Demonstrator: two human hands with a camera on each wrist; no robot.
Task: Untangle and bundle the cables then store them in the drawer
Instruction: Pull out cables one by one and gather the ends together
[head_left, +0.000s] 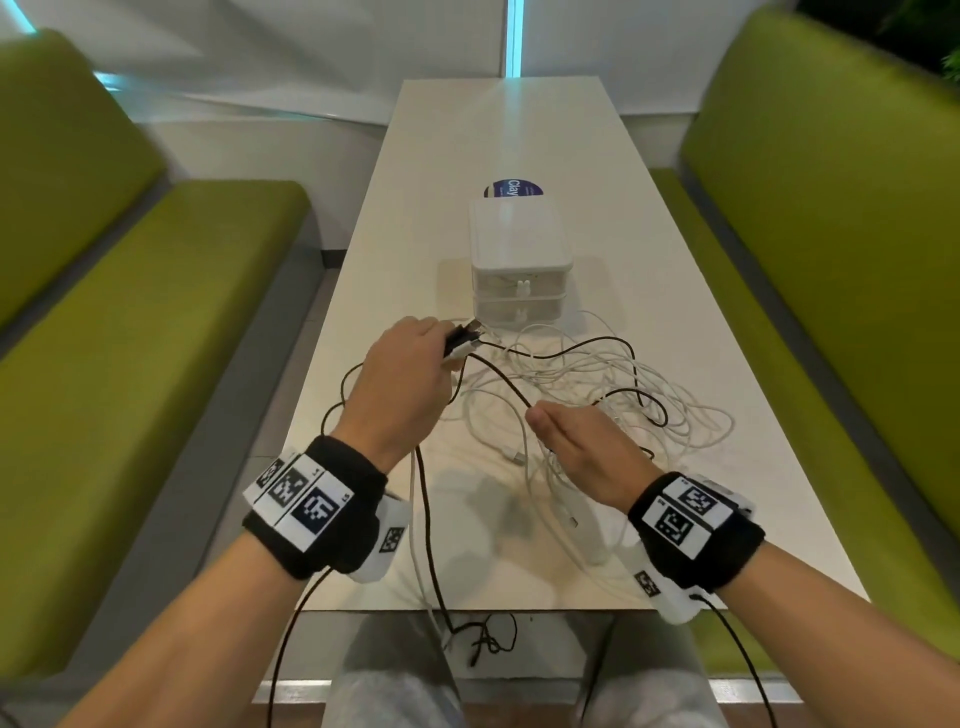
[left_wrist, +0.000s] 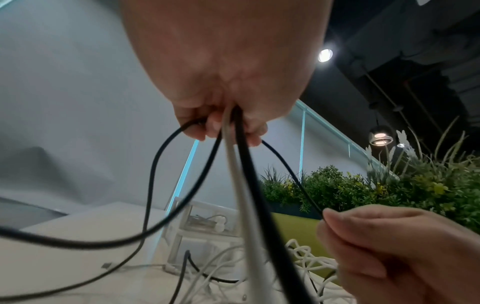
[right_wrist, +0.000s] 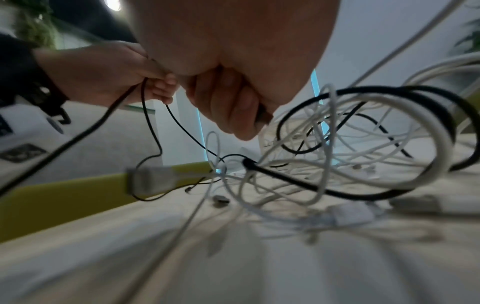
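Note:
A tangle of white cables (head_left: 597, 384) with a black cable (head_left: 582, 347) looped through it lies on the table in front of a white two-drawer box (head_left: 519, 260), both drawers closed. My left hand (head_left: 448, 344) grips a bunch of black and white cable ends (head_left: 464, 339) above the table; in the left wrist view the strands (left_wrist: 235, 164) hang down from its curled fingers (left_wrist: 207, 127). My right hand (head_left: 535, 415) pinches a thin black strand (left_wrist: 293, 174) between thumb and fingers, just right of the left hand. The tangle (right_wrist: 337, 148) spreads out beyond the right hand's fingers (right_wrist: 228, 102).
The long white table (head_left: 519, 130) runs between two green benches (head_left: 130, 322), (head_left: 831, 234). A round blue sticker (head_left: 513, 188) lies behind the drawer box. A black cable end (head_left: 483, 636) dangles over the near table edge above my lap. Loose white plugs (right_wrist: 350, 214) lie near my right wrist.

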